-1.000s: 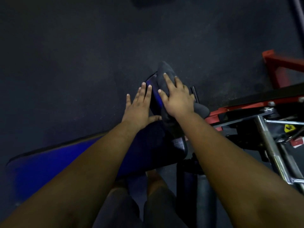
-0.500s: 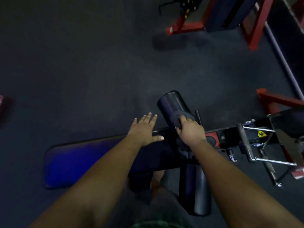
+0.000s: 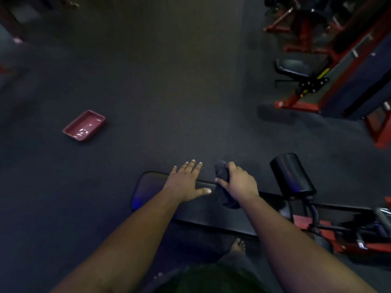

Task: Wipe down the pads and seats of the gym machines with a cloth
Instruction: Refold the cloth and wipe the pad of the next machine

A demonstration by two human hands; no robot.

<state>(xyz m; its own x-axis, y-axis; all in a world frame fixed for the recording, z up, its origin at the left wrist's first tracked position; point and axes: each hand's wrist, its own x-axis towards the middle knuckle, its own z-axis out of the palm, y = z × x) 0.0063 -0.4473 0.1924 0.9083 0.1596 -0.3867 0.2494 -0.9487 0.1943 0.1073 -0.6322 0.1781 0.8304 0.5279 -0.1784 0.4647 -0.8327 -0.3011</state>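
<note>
Tray (image 3: 84,126): a dark red rectangular tray is seen on the rubber floor (image 3: 169,81), far left, well apart from the bench.
Bench pad (image 3: 148,187): a long dark pad with rounded corners is laid across the near middle; its left end is bare.
Left hand (image 3: 186,183): it is laid flat on the pad, palm down, fingers straight and slightly spread, thumb pointed right toward the cloth; nothing is gripped.
Cloth (image 3: 223,187): a dark bunched cloth is held just right of the left hand, over the far edge of the pad.
Right hand (image 3: 239,182): its fingers and thumb are curled round the cloth, which sticks out above and below the fist.
Roller pad (image 3: 291,174): a black cylinder is mounted on the red frame (image 3: 304,224), right of the hands.
Risk: with the cloth balled up, only a narrow strip is likely wiped, and patches may be missed in the dim light.
Risk: the bracing palm may smear the pad again.
</note>
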